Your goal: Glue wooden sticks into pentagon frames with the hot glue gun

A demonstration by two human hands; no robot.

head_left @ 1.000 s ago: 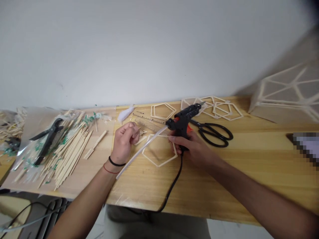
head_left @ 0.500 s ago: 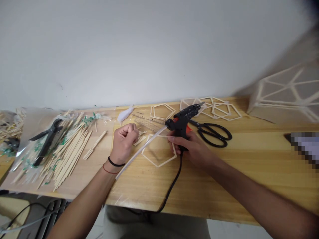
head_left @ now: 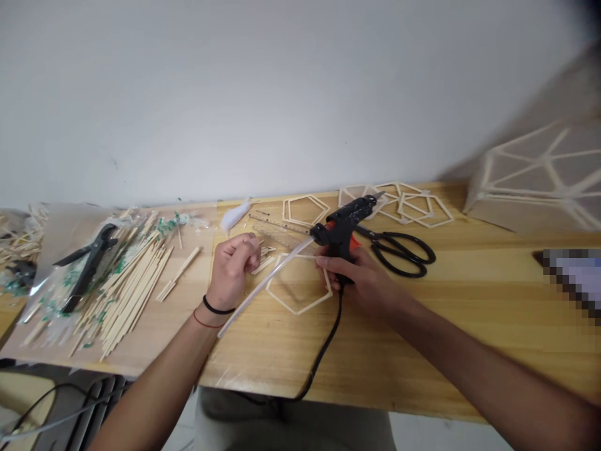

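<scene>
My right hand [head_left: 359,272] is wrapped round the handle of a black glue gun [head_left: 345,228], whose nozzle points up and to the right. A long clear glue stick [head_left: 265,282] sticks out of its back end toward my left wrist. Below the gun lies a wooden pentagon frame [head_left: 300,311], partly hidden by the glue stick and my right fingers. My left hand [head_left: 235,263] is closed, left of the frame and beside some short sticks [head_left: 263,265]; whatever its fingers may hold is hidden.
Black-handled scissors [head_left: 404,254] lie right of the gun. Finished frames [head_left: 427,210] rest along the wall. Wooden sticks [head_left: 136,300] and a black cutter [head_left: 91,269] cover the left side. A larger frame structure [head_left: 539,181] stands at right, near a pixelated device [head_left: 575,279].
The fingers of my left hand have turned slightly and remain closed. My right hand and the glue gun look almost unchanged.
</scene>
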